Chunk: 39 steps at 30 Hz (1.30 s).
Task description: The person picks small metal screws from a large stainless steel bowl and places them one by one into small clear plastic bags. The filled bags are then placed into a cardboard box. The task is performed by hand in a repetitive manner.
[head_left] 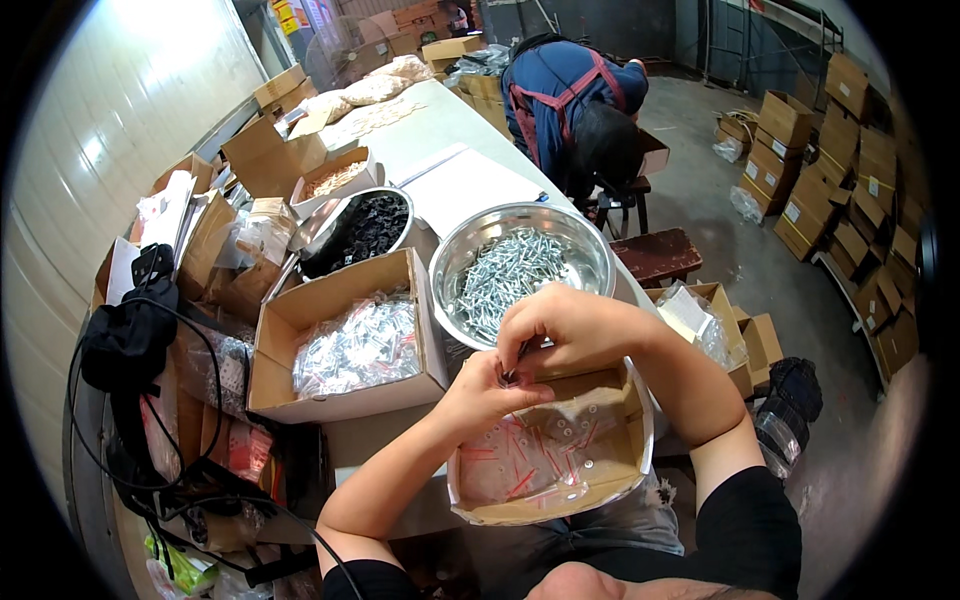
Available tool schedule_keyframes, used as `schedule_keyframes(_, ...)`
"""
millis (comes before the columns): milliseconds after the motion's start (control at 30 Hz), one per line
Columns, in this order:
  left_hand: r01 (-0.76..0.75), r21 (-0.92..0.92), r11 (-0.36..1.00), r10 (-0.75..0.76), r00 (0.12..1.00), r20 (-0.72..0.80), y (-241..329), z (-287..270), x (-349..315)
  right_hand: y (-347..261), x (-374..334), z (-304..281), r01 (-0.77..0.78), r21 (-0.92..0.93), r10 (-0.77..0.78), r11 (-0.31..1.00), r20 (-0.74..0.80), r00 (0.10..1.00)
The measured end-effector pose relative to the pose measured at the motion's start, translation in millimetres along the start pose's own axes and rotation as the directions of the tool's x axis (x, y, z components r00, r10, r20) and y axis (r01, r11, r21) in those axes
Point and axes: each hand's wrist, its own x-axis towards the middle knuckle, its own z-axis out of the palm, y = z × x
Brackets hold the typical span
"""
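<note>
1. My left hand (490,395) and my right hand (560,325) meet just above the small cardboard tray (610,470) on my lap. Their fingers are pinched together on a small piece of hardware (510,376). It is too small to say exactly what it is. I judge I hold it so close to see it well.
2. The tray sits directly under my hands, so I think anything that drops falls into it. Red and clear small parts (530,462) lie on its bottom.
3. Just beyond the tray stands the steel bowl (590,240) full of silver screws (505,275), near enough for my right hand to reach.
4. Left of the tray, an open carton (275,370) holds many small clear bags (355,345). Further behind it a second bowl holds black parts (370,228).
5. The worktop (440,130) is long and pale, and runs away from the tray. Open boxes and bags crowd its left side along the light wall.
6. Far beyond the tray, another person in a blue top (560,85) bends down. To the right of the tray the floor is grey concrete, with stacked brown cartons (830,190).
</note>
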Motion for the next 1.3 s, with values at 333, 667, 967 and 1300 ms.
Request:
schedule_keyframes(333, -0.127, -0.355, 0.926, 0.119, 0.992, -0.042, 6, 9, -1, 2, 0, -4, 0.086, 0.205, -0.091, 0.975, 0.018, 0.996)
schedule_keyframes(667, -0.312, -0.419, 0.853, 0.218, 0.941, -0.258, -10, 9, 5, 18, 5, -3, 0.093, -0.003, -0.093, 0.996, -0.043, 0.995)
schedule_keyframes(967, -0.375, -0.102, 0.922, 0.284, 0.830, -0.480, -1, 10, 3, 11, 3, -8, -0.122, 0.024, 0.124, 0.992, -0.175, 0.977)
schedule_keyframes(1300, -0.387, -0.116, 0.915, 0.302, 0.846, -0.439, 3, 11, -6, 24, 4, -2, -0.082, 0.188, 0.071, 0.979, 0.064, 0.995)
